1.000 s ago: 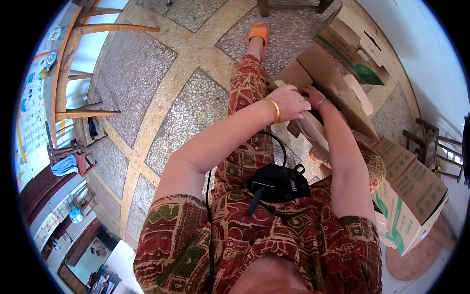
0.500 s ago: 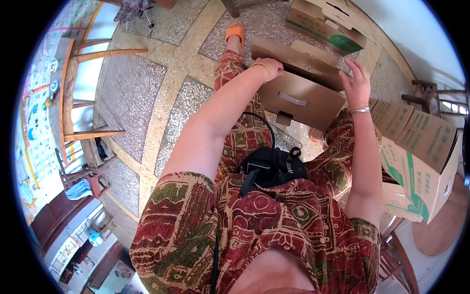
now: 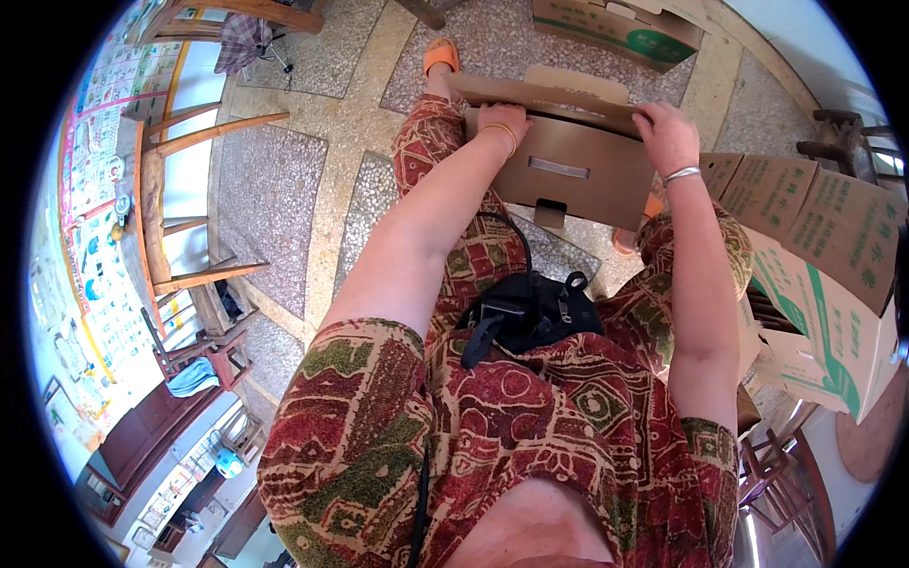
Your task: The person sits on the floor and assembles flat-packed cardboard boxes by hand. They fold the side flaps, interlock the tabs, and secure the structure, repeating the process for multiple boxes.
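A brown cardboard box (image 3: 592, 170) stands between my knees, its plain side toward me, with a handle slot and a small flap hanging below it. Along its top, a long flap (image 3: 568, 95) with a rounded tab leans over from the far side. My left hand (image 3: 505, 120) is closed on the box's upper left edge, fingertips out of sight behind the cardboard. At the other end, my right hand (image 3: 668, 140) pinches the right end of the long flap, thumb and fingers together.
Beyond stands another carton (image 3: 615, 30) with a green print. Stacked cartons (image 3: 805, 246) rise beside my right leg, near a dark wooden stool (image 3: 846, 142). A wooden chair (image 3: 151, 208) is at the left. A black pouch (image 3: 530, 317) lies at my lap.
My right hand was spread near the box and has closed on the flap's end. The long flap has come down toward me. My left hand has stayed at the upper left edge.
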Demonstrator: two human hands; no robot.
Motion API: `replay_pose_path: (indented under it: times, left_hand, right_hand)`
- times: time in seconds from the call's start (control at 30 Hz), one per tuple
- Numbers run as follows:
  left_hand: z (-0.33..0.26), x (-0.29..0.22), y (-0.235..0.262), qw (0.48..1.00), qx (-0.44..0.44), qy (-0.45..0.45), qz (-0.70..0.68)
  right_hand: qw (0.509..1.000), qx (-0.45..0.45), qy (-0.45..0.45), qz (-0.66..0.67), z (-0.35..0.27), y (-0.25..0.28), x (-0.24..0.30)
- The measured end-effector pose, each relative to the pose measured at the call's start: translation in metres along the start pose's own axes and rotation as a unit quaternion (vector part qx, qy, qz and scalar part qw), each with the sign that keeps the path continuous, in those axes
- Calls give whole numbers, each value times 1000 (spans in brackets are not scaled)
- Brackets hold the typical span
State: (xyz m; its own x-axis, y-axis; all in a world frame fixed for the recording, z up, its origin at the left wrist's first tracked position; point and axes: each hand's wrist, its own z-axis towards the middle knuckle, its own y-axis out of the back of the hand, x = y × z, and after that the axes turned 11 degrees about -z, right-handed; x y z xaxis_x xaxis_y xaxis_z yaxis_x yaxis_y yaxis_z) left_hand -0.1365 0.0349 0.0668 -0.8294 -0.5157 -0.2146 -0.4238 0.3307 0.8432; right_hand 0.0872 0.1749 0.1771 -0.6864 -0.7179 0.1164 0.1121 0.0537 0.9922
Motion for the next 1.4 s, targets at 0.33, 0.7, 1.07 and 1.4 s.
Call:
replay_pose_path:
  times: [0.33, 0.7, 1.07, 1.4]
  left_hand:
    - [-2, -2, -3, 995, -65, -50, 59]
    - [-10, 21, -25, 986, -121, -116, 15]
    - [-57, 6, -33, 992, -53, -108, -24]
    - [-61, -11, -41, 994, -2, -103, -31]
  right_hand:
    - [997, 57, 5, 46, 4, 6, -3]
    - [992, 129, -10, -1, -1, 4, 3]
    - [989, 145, -38, -16, -5, 8, 7]
    - [962, 233, 134, 51, -46, -5, 10]
